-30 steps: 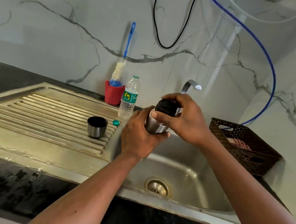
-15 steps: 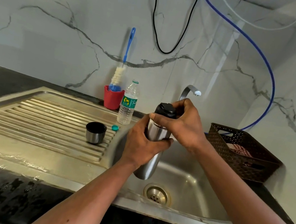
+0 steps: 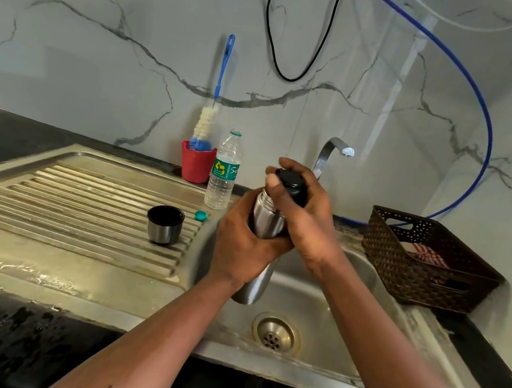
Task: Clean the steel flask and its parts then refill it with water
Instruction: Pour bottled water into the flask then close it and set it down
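steel cup point(image 3: 164, 224) is sitting on the drainboard point(image 3: 81, 186). over the sink point(image 3: 340, 311), the left hand point(image 3: 241, 245) is wrapping the flask point(image 3: 253, 285) mid-body and the right hand point(image 3: 307, 222) is curling round its black stopper point(image 3: 291, 182). rigid, smooth metal, probably slippery when wet, so a full-palm hold on the body is looking safest.

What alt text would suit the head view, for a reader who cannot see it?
Over a steel sink, the left hand grips a steel flask while the right hand grips its black stopper. A steel cup stands on the drainboard near a green bottle cap and an open plastic water bottle.
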